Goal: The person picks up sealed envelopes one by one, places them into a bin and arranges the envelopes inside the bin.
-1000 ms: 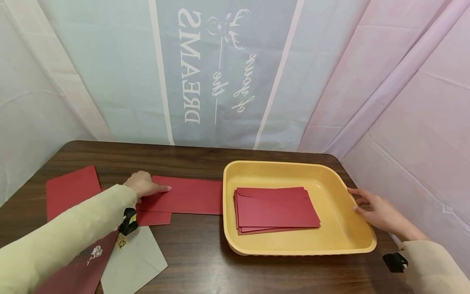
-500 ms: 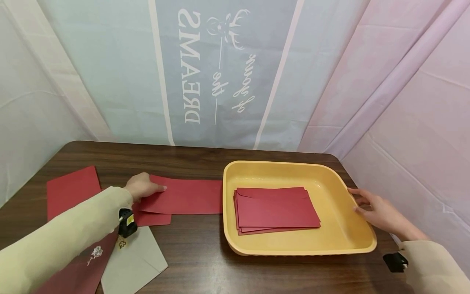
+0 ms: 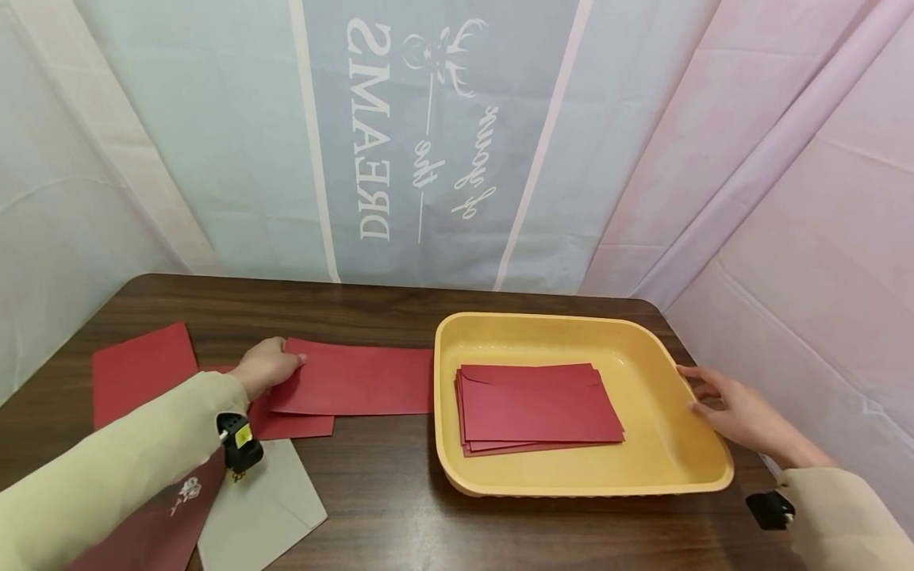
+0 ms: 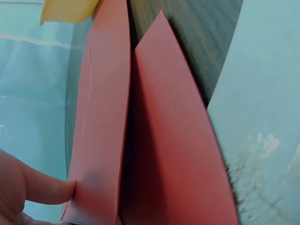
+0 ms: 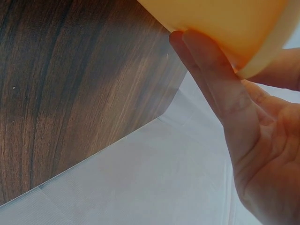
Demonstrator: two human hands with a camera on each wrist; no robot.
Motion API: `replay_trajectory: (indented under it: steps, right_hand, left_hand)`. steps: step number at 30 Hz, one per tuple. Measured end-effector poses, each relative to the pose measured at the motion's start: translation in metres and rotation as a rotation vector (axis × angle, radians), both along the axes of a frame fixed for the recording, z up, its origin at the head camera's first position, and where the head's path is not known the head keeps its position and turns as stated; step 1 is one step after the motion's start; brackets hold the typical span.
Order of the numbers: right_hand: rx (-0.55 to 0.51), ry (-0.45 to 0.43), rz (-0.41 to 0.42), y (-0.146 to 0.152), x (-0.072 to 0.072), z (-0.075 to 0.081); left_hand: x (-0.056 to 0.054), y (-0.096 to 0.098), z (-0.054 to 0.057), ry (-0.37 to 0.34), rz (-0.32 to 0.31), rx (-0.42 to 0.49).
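Observation:
My left hand point(image 3: 270, 366) pinches the left end of a long red envelope point(image 3: 364, 381), thumb on top. In the left wrist view that envelope point(image 4: 105, 93) is raised above another red envelope point(image 4: 173, 131). Its right end reaches the wall of a yellow tray point(image 3: 671, 468); whether it runs under the tray is hidden. My right hand point(image 3: 735, 412) holds the tray's right rim. The right wrist view has fingers point(image 5: 211, 70) against the tray's outer wall and the thumb over the rim. Several red envelopes point(image 3: 539, 404) lie stacked inside the tray.
A red envelope point(image 3: 143, 369) lies at the table's left. Nearer me are a dark red envelope with a white flower point(image 3: 167, 507) and a pale grey envelope point(image 3: 267, 507), partly under my left forearm. The brown table point(image 3: 371, 492) backs onto a printed curtain point(image 3: 271, 159).
My left hand has slid left along the red envelope to its end and now pinches it there, its end lifted slightly. The right hand and tray have stayed put.

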State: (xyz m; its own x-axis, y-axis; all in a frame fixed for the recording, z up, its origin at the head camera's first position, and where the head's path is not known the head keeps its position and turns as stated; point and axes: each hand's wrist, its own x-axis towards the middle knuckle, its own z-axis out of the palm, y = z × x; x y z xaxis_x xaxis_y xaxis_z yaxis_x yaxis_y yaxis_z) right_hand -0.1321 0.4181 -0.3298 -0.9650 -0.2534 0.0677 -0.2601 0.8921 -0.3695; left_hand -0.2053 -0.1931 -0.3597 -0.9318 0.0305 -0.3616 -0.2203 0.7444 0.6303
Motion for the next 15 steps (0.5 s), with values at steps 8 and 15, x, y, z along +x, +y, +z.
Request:
replay_trajectory:
  steps: [8, 15]
  right_hand:
    - [-0.011, 0.004, 0.009, -0.001, -0.001, 0.000]
    - [0.001, -0.002, -0.007, -0.002, -0.001, 0.001]
  left_hand:
    - [0.003, -0.002, 0.004, -0.013, 0.041, 0.156]
    - [0.004, -0.010, 0.017, -0.002, 0.084, 0.232]
